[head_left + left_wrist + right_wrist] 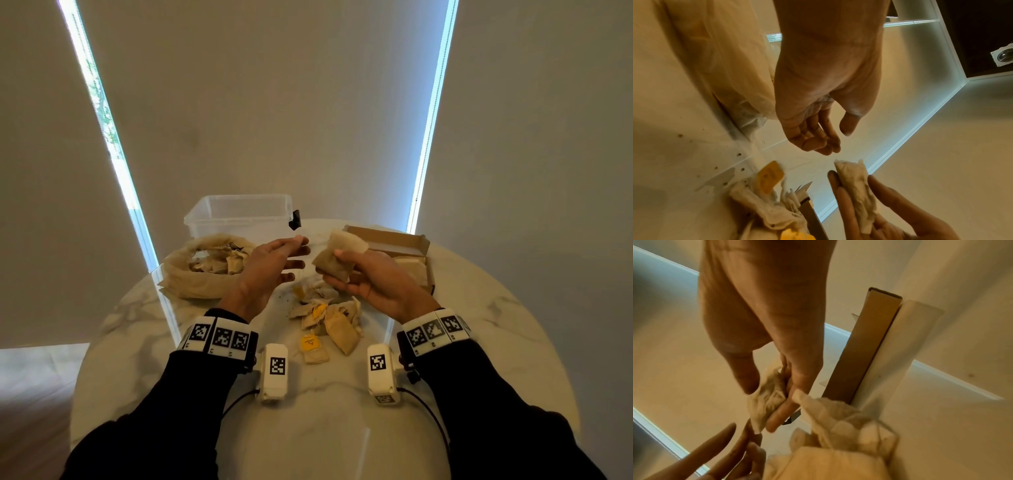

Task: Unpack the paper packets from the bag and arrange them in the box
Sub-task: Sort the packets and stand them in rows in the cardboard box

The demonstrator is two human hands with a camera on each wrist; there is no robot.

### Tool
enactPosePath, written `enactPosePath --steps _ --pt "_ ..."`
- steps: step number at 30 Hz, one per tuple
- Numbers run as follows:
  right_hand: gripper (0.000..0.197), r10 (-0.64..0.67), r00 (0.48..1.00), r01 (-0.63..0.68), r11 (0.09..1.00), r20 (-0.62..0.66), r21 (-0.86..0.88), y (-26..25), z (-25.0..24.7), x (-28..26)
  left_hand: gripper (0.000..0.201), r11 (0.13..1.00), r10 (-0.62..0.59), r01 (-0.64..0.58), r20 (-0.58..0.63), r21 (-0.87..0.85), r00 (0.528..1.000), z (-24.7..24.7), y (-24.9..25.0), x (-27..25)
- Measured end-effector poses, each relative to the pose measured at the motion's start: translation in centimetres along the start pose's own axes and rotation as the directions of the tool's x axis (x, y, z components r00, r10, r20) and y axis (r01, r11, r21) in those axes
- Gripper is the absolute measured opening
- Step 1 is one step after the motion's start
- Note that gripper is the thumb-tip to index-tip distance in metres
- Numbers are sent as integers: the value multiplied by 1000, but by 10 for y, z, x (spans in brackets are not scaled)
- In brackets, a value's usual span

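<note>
My right hand (346,270) pinches a stack of tan paper packets (337,255) between thumb and fingers, held above the table; the same packets (766,404) show in the right wrist view. My left hand (291,255) hovers just left of them, fingers straight, holding nothing (830,138). The crumpled paper bag (202,270) lies at the left with several packets inside. A loose pile of packets (325,315) with yellow tags lies between my wrists. The brown cardboard box (407,246) sits open behind my right hand with packets inside.
A clear plastic tub (239,214) stands at the table's far edge behind the bag. The round marble table (496,308) drops off close on all sides. Small dark crumbs (680,135) dot the surface near the pile.
</note>
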State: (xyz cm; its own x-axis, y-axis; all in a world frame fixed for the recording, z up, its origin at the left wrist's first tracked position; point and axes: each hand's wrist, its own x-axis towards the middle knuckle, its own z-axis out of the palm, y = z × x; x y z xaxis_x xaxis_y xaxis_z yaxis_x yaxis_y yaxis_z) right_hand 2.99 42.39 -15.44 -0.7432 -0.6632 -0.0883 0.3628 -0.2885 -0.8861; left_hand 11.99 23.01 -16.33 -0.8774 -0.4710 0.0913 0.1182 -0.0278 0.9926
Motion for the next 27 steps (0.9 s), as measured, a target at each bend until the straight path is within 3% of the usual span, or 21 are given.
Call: enactPosePath --steps 6,12,16,22,24,27 --pt "35 54 999 -54 995 -3 -79 3 8 1 35 996 -14 10 42 93 999 -1 2 -3" --pt "38 155 988 -153 970 -2 -188 6 13 -5 46 982 -20 3 86 186 996 -1 6 -7" --pt "35 139 990 -131 968 22 -216 7 21 -9 32 963 45 -50 28 264 999 -3 2 -7" --pt "24 14 996 35 851 89 -524 4 16 -9 29 948 173 -158 -30 276 984 -5 2 -5" --pt "24 -21 999 35 871 33 -490 4 13 -4 42 952 106 -104 6 288 994 -5 4 -7" --pt "27 8 1000 -16 962 -29 -274 3 14 -2 51 951 -77 43 99 307 992 -3 4 -8"
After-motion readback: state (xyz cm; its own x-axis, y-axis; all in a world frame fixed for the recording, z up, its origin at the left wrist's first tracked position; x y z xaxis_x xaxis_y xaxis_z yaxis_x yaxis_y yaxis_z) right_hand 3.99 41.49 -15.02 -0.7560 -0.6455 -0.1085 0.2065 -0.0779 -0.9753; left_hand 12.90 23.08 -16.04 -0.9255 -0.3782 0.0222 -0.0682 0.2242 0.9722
